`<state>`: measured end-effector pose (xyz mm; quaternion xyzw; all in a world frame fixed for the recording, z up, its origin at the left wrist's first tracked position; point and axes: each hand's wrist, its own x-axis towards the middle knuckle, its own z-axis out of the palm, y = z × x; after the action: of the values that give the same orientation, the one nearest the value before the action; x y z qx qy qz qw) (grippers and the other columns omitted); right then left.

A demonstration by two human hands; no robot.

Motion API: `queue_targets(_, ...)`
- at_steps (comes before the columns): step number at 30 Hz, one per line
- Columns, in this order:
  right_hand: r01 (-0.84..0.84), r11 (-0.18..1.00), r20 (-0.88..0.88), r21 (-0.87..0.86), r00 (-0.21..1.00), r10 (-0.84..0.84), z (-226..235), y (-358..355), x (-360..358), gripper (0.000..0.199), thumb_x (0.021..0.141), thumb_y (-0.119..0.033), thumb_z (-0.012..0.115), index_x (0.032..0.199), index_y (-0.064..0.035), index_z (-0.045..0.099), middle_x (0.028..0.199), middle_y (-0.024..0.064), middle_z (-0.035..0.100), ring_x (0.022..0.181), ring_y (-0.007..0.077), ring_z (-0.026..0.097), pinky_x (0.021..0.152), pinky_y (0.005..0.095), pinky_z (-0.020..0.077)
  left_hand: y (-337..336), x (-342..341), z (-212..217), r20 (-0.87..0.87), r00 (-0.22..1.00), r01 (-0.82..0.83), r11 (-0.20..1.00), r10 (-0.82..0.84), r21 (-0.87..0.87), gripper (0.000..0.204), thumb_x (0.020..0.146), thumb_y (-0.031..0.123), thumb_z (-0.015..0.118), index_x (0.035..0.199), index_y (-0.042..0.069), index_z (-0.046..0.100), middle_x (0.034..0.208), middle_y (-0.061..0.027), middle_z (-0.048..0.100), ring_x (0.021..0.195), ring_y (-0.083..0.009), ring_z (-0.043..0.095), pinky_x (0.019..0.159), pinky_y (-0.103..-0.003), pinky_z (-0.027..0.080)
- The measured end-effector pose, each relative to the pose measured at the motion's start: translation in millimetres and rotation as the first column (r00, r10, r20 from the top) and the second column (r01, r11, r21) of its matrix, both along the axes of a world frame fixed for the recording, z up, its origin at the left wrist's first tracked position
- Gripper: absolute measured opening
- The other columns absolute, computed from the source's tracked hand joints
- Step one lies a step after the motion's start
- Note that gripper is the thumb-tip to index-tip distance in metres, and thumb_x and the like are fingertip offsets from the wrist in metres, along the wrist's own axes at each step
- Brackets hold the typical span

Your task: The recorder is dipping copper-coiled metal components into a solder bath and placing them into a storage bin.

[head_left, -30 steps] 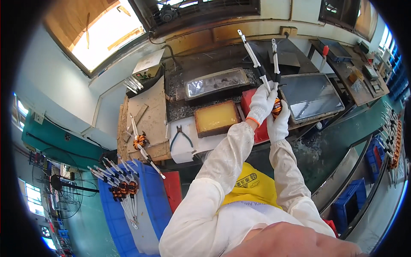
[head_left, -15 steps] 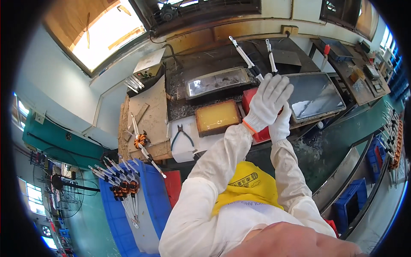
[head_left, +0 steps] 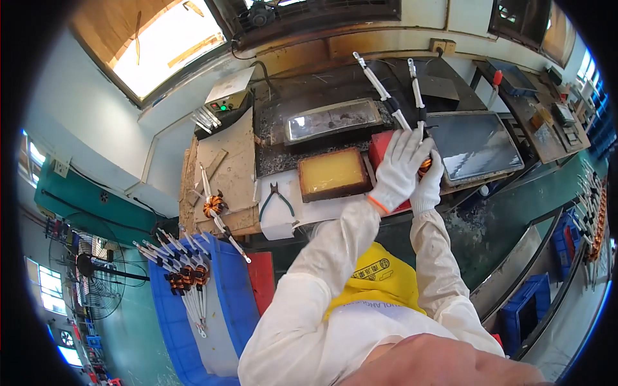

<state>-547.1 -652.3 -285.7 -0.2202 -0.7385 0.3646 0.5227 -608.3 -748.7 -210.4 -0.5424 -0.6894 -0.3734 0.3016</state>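
Flanking the coil [head_left: 424,168], hands [head_left: 399,170] [head_left: 427,185] close together

The gloved left hand [head_left: 400,168] shows its back, fingers [head_left: 408,147] nearly straight and close together. Just right of those fingers, the right hand [head_left: 427,188] is curled inward. Below both, the sleeved left forearm [head_left: 341,237] slants in while the right forearm [head_left: 438,254] rises more steeply.
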Motion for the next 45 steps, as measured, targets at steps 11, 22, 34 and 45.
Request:
queue_targets(11,0.083,0.988,0.06,0.127,0.994,-0.091,11.7,-17.7,11.3,0.07,0.085,-0.012,0.08,0.144,-0.0022,0.043,0.121,0.021,0.054,0.111,0.0378,0.058,0.095,0.0432,0.0478,-22.7,28.4,-88.6,0.489,0.871,0.048,0.999,-0.052,0.02,0.052,0.088,0.007,0.061,0.139,-0.001,0.05,0.127,-0.0211,0.063,0.121,-0.0395,0.058,0.109,-0.046,0.045)
queue_targets(22,0.116,0.985,0.091,0.131,0.987,-0.129,13.6,-19.4,10.7,0.067,0.085,-0.007,0.078,0.143,-0.0012,0.043,0.124,0.0221,0.053,0.115,0.0384,0.058,0.098,0.0433,0.0474,-23.5,25.3,-102.6,0.118,0.989,0.092,0.996,-0.093,0.017,0.046,0.076,0.01,0.067,0.12,-0.002,0.06,0.119,-0.017,0.064,0.117,-0.0368,0.059,0.109,-0.05,0.045)
queue_targets(34,0.108,0.987,0.079,0.117,0.99,-0.118,14.7,-19.8,10.7,0.068,0.086,-0.007,0.078,0.144,-0.0028,0.042,0.126,0.0215,0.053,0.115,0.0382,0.058,0.099,0.0426,0.0472,-24.7,26.9,-99.6,0.106,0.992,0.067,0.997,-0.07,0.029,0.042,0.074,0.01,0.065,0.114,-0.001,0.062,0.119,-0.0168,0.064,0.116,-0.0345,0.059,0.11,-0.049,0.044)
queue_targets(45,0.104,0.989,0.114,0.102,0.987,-0.116,16.1,-21.3,13.3,0.065,0.088,-0.008,0.075,0.143,-0.0028,0.042,0.133,0.0197,0.053,0.121,0.0339,0.057,0.104,0.0395,0.0454,-25.5,25.2,-102.4,0.126,0.986,0.105,0.994,-0.105,0.009,0.045,0.076,0.011,0.068,0.118,-0.002,0.059,0.12,-0.018,0.062,0.118,-0.0385,0.057,0.109,-0.051,0.044)
